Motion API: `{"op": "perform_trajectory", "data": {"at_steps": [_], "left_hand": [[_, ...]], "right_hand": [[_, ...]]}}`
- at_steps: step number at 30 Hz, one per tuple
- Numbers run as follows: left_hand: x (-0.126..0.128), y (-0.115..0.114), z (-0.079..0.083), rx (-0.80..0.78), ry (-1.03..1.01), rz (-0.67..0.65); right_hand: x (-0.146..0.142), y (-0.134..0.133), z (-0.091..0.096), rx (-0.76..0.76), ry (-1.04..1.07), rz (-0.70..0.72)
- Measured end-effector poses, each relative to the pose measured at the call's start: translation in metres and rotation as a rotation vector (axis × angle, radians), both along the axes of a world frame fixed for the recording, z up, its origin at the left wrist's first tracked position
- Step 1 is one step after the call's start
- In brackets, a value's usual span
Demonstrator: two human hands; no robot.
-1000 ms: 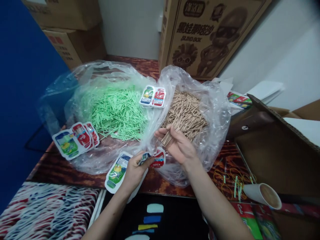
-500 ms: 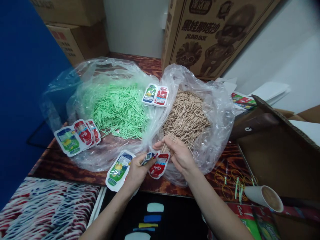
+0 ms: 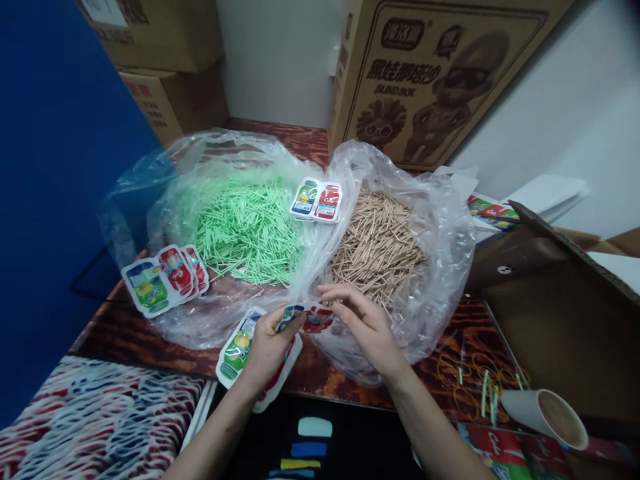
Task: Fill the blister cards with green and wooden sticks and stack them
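My left hand [image 3: 267, 340] pinches a small printed packet [image 3: 306, 319], red and blue, by its left end, in front of two clear plastic bags. My right hand [image 3: 361, 321] meets the packet's right side with curled fingers touching it; no sticks show in this hand. Right behind my hands lies the bag of tan wooden sticks [image 3: 377, 243]. The bag of green sticks [image 3: 240, 227] lies to the left. Another printed packet [image 3: 235, 347] lies on the table under my left hand.
A pair of packets [image 3: 317, 200] rests between the two bags, and a stack of packets [image 3: 163, 279] lies at the left. Cardboard boxes [image 3: 430, 73] stand behind. An open brown box [image 3: 555, 313], rubber bands [image 3: 467, 373] and a paper cup [image 3: 547, 412] are at the right.
My right hand carried a bundle of tan sticks down from the bag to the packet; the sticks are no longer visible. The packet has tipped flatter. The camera shifted slightly.
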State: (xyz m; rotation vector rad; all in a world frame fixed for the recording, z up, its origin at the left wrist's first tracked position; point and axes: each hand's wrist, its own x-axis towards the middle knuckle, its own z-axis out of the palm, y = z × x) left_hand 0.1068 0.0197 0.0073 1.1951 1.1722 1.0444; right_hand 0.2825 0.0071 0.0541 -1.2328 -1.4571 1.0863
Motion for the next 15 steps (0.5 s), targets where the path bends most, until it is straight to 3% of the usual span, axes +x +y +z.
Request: {"op": "perform_trajectory", "data": {"at_steps": [8,12,15], "left_hand": [[-0.009,0.000,0.006,-0.050,-0.069,0.003],[-0.021,-0.004,0.008,-0.041,-0.067,-0.013],[-0.041,-0.009,0.006,-0.097,-0.099,0.069]], "right_hand": [[-0.012,-0.001,0.003,0.241,-0.389,0.008],[-0.022,0.003,0.008,0.165,-0.449,0.163],[-0.031,0.011,0.010,0.060,-0.264,0.288]]}}
